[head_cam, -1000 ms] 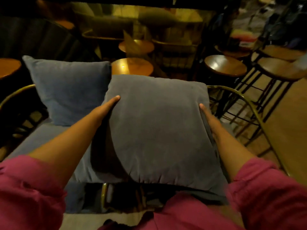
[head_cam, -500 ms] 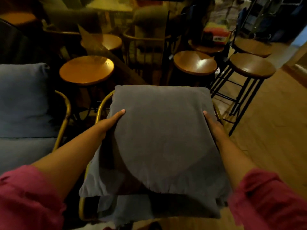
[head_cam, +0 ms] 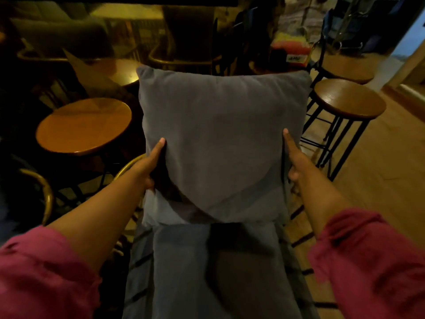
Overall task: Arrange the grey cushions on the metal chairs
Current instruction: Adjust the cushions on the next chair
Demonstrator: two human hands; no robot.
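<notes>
A square grey cushion [head_cam: 220, 139] stands upright at the back of a metal chair, over its grey seat pad [head_cam: 207, 272]. My left hand [head_cam: 150, 164] grips the cushion's lower left edge, thumb on the front. My right hand [head_cam: 293, 162] holds the lower right edge the same way. The chair's brass-coloured frame [head_cam: 125, 168] shows only as a curved piece by my left wrist; the cushion hides the backrest. Both arms wear pink sleeves.
A round wooden stool [head_cam: 85, 125] stands close on the left, with the brass arm of another chair [head_cam: 43, 192] below it. Two black-legged wooden stools [head_cam: 349, 104] stand on the right over wooden floor [head_cam: 379, 180]. More chairs and tables crowd the dark background.
The view swung right from the chair that holds a blue-grey cushion. The cushion in both hands went from lying tilted to standing upright against this chair's back.
</notes>
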